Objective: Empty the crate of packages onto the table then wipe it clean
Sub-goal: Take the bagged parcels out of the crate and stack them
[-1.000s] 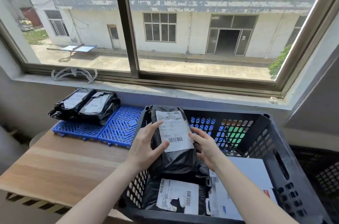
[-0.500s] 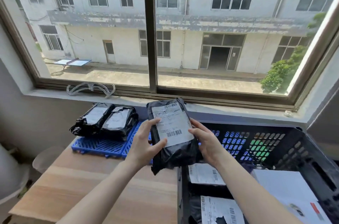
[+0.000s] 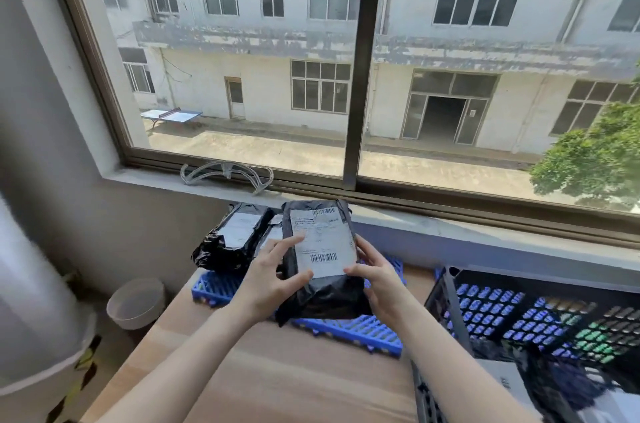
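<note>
I hold a black package [image 3: 320,294] with a white shipping label between both hands, above the blue plastic mat [image 3: 349,327] on the wooden table [image 3: 277,377]. My left hand [image 3: 273,279] grips its left edge and my right hand [image 3: 379,279] grips its right edge. Two more black packages [image 3: 232,239] lie on the mat's far left end, the second mostly hidden behind the held one. The black slotted crate [image 3: 446,301] stands at the lower right, with a white parcel [image 3: 502,377] partly visible inside it.
A window sill [image 3: 450,225] runs behind the table, with a clear plastic object [image 3: 225,173] on it. A white bin [image 3: 136,301] stands on the floor left of the table. A white rounded object [image 3: 31,301] fills the left edge.
Both hands have lifted the black package out of the crate and carried it left, over the blue mat. The view has swung left, so the crate now sits at the right edge.
</note>
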The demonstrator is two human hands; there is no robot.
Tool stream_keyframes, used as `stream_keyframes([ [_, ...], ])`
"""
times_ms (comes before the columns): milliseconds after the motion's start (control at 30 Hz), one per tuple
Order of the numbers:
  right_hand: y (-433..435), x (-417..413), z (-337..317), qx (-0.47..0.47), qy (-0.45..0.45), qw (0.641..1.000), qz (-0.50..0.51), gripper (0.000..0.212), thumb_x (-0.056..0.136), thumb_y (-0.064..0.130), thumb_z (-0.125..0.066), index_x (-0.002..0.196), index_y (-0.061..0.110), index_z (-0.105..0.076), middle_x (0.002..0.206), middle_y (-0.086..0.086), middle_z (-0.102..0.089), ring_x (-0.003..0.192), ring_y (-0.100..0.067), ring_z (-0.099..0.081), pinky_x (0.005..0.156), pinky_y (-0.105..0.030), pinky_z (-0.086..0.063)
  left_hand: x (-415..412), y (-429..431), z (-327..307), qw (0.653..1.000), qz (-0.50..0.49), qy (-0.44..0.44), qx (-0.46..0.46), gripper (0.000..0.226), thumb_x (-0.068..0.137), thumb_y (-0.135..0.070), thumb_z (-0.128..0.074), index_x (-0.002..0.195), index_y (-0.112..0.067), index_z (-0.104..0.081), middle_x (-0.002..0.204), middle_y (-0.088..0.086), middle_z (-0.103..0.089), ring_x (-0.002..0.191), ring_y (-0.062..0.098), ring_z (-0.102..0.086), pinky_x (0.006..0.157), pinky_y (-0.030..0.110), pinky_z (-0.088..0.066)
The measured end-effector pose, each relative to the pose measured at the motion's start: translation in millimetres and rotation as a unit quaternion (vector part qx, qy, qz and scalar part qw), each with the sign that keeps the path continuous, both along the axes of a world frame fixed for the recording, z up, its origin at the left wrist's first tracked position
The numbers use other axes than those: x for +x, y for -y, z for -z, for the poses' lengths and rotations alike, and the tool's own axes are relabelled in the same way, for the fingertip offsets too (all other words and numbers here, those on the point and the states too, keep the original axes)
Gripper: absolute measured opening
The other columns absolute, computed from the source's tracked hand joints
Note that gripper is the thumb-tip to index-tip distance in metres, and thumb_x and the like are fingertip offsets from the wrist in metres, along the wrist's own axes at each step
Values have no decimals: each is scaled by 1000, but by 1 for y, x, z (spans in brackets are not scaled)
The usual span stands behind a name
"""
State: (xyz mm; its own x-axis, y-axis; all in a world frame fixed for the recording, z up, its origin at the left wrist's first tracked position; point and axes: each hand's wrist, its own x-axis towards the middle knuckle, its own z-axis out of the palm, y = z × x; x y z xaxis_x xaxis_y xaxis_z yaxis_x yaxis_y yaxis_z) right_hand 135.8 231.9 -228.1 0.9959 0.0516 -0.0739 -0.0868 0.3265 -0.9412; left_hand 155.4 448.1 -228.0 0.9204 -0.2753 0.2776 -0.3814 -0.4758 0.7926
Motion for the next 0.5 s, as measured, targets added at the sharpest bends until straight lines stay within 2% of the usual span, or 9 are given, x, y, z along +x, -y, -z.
stream_keyframes([
  [67, -12, 24, 5, -4, 0, 1000, -4, 76, 58, -5, -62, 130, 20, -55, 123, -8, -63, 105, -21, -66, 75, -31, -56, 18, -11, 3, 1000, 7, -6, 28, 71, 65, -64, -61, 132, -42, -50, 127, -18, -49, 121, -6, -42, 106, 21, -32],
  [133, -23, 49, 13, -11, 1, 1000, -13, 79, 58, -5, -62, 131, 22, -54, 122, -8, -63, 109, -23, -64, 78, -32, -55, 38, -21, 8, 998, 3, -22, 55, 77, 63, -68, -61, 135, -43, -47, 128, -22, -45, 120, -7, -39, 104, 16, -28],
  [233, -40, 83, 26, -42, -3, 999, -21, 87, 55, -4, -62, 136, 26, -48, 124, -5, -61, 117, -22, -58, 81, -30, -53, 69, -33, 16, 995, -2, -49, 90, 80, 62, -68, -68, 135, -47, -43, 129, -18, -41, 123, -2, -36, 109, 22, -29],
  [367, -55, 119, 44, -71, -17, 996, -49, 94, 56, -6, -61, 135, 38, -35, 127, 6, -57, 117, -15, -57, 80, -26, -53, 104, -46, 25, 988, 3, -80, 134, 89, 67, -49, -83, 142, -46, -35, 132, -18, -22, 132, -2, -16, 111, 23, -18],
  [500, -71, 146, 60, -95, -40, 992, -68, 103, 58, -7, -62, 141, 40, -23, 133, 11, -51, 119, -10, -55, 84, -26, -53, 135, -60, 44, 978, 12, -117, 172, 104, 61, -46, -87, 147, -44, -29, 147, -5, -23, 144, 9, -11, 113, 25, -16],
])
